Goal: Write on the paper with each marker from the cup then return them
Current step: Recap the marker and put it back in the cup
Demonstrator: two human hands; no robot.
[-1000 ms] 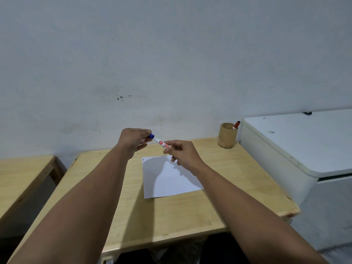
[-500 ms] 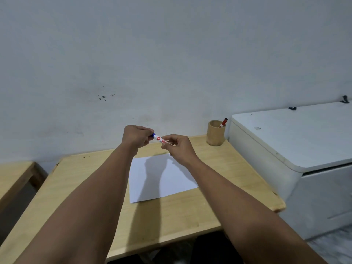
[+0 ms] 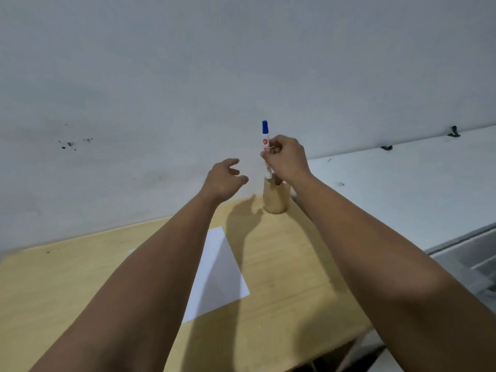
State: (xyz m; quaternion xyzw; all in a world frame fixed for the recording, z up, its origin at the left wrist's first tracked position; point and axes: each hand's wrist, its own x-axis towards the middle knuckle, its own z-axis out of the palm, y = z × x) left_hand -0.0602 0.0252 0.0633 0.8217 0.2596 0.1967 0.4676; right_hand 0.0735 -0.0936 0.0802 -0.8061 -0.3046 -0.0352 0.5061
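My right hand [image 3: 285, 158] grips a white marker with a blue cap [image 3: 265, 138], held upright with the cap on top, its lower end right above the mouth of the bamboo cup [image 3: 276, 197]. The cup stands at the far right corner of the wooden table [image 3: 281, 277]. My left hand [image 3: 224, 178] hovers to the left of the cup, fingers apart and holding nothing. A white sheet of paper [image 3: 217, 275] lies on the table between my forearms, partly covered by my left arm. The cup's contents are hidden behind my right hand.
A white cabinet [image 3: 402, 189] stands against the table's right side, its top higher than the table. A plain grey wall [image 3: 188, 76] with small dark marks runs behind the table. The table's front right edge drops off near my right forearm.
My left hand let go of the marker's cap end and opened. My right hand carried the marker right and away to the cup and turned it upright. The camera view shifted right.
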